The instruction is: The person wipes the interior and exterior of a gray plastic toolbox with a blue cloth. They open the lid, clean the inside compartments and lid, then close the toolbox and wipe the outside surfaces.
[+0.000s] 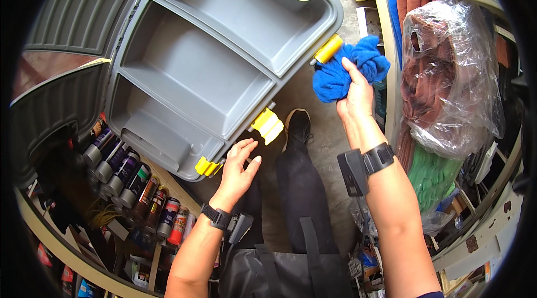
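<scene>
A grey plastic toolbox organizer (279, 82) lies before me with its compartment lids (79, 16) swung back to the left. Nothing lies in the compartments that show. Yellow latches line its near edge; the middle latch (267, 126) hangs loose beside my left hand. My right hand (356, 92) grips a bunched blue cloth (335, 77) just off the box's right side, next to another yellow latch (328, 49). Close to the box's near edge, my left hand (239, 168) is empty, its fingers apart; the view does not settle whether they touch the edge.
Several spray cans (126, 176) stand on a shelf at lower left. On the right, a metal rack (388, 67) holds brown fabric in clear plastic wrap (457, 75) above a green bundle (436, 176). My shoe (298, 126) rests on the concrete floor between the shelves.
</scene>
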